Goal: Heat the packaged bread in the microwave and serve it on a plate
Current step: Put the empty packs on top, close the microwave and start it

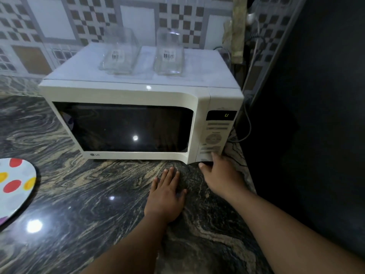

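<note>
1. Head view: the right hand (219,171) reaches to the bottom of the control panel (215,135) of the white LG microwave (126,91), fingertips on the lowest button or door release (I cannot tell which); its grip holds nothing, fingers extended.
2. The left hand (166,196) lies flat on the marbled surface (79,224), fingers straight, grip empty.
3. The door (126,127) is closed and the window dark, so the packaged bread is not visible; whether it sits inside cannot be told. The display (226,115) shows a single digit.
4. The spotted plate (15,186) waits at the left edge.
5. Judged step: operating the oven. Next calls for a firm press, then the door swinging clear.
</note>
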